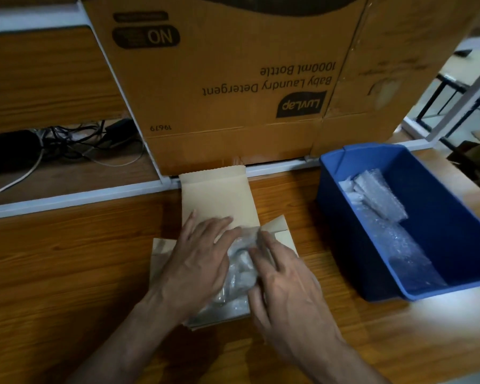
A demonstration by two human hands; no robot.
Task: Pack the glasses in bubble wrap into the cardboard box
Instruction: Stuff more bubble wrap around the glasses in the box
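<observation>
Head view, from left to right: cables (67, 142) lie tangled on the far left shelf, well apart from our work. Near centre, our left hand (197, 261) rests flat, fingers (219, 221) spread, over the small cardboard box (219, 198), whose lid flap stands open on the far side. Between the hands sits the bubble-wrapped glasses bundle (240, 268), already down in the box. Our right hand (286, 275) presses on its right side, fingers (269, 245) close together and slightly curled; neither hand pinches anything that we can see. Behind, a large detergent carton (233, 79) stands on the far side. Right of us, a blue bin (455, 245) holds more bubble wrap pieces (380, 195). We judge the bundle is being seated. Risks: the wrap bulges above the rim, so pushing too hard could stress the glasses inside; the side flap (277, 225) could fold under; the wrap could spring back up once released, blocking the lid.
</observation>
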